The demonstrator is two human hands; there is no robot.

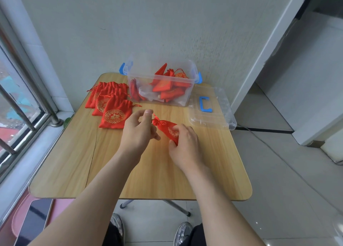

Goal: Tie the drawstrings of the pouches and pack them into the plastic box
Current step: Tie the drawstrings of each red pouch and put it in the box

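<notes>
A red pouch (pixel 167 127) with a gold emblem lies over the middle of the wooden table (pixel 144 171), its neck cinched. My right hand (pixel 185 145) grips the pouch's lower body. My left hand (pixel 138 129) is beside the cinched neck, thumb and fingers curled together near the drawstring; whether it pinches the cord I cannot tell. A pile of several flat red pouches (pixel 111 104) lies at the table's back left. The clear plastic box (pixel 189 91) with blue latches stands at the back and holds several red pouches.
The box's clear lid (pixel 211 113) with a blue handle lies to the right of the box. A window with bars runs along the left. A phone (pixel 35 219) lies on a pink surface at the lower left. The wall stands right behind the table.
</notes>
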